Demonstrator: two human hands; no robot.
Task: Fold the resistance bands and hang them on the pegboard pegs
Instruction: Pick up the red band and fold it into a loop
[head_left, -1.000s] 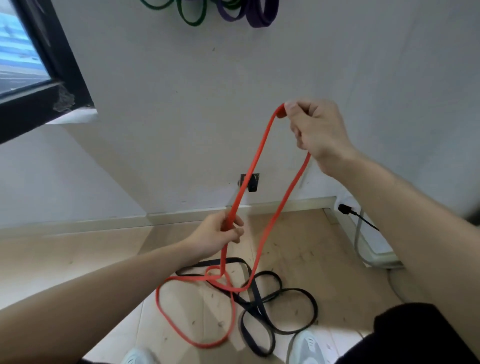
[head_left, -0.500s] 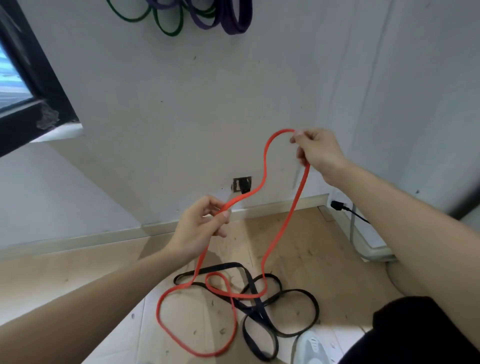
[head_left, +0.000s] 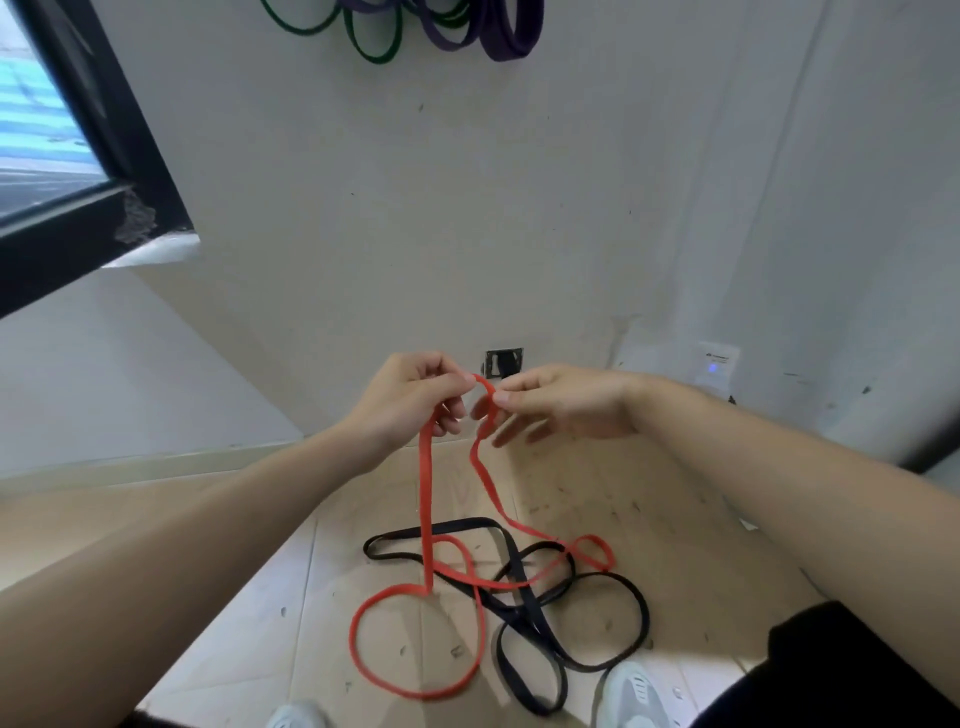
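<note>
Bringing the right hand (head_left: 566, 402) down and inward over the last second, from high and well apart to just beside the left hand (head_left: 410, 400), and so closing the tall red loop into a small bend between them.

Head view: pinching the red band (head_left: 426, 493) with both hands at its top bend. Curling the left thumb and forefinger round one side, nipping the other side between the right thumb and forefinger, and leaving the remaining right fingers (head_left: 524, 432) loosely spread. Letting two red strands drop from under the hands to the floor (head_left: 649, 519), trailing into loops below and slightly left of the hands and crossing over the black band (head_left: 532, 618) sprawling untouched beneath the right hand. Seeing green bands (head_left: 374, 56) and purple bands (head_left: 511, 49) already hanging on the wall far above both hands, with the pegs themselves out of frame.

Judging this as the first fold of the red band, hardly begun. For doing it well, probably:
- keeping the left pinch fixed
- running the right hand down one strand to gather an equal length
- lifting high enough to draw the red loops clear of the black band before doubling
- laying the strands flat against each other without twist
- only then reaching up for a peg
</note>
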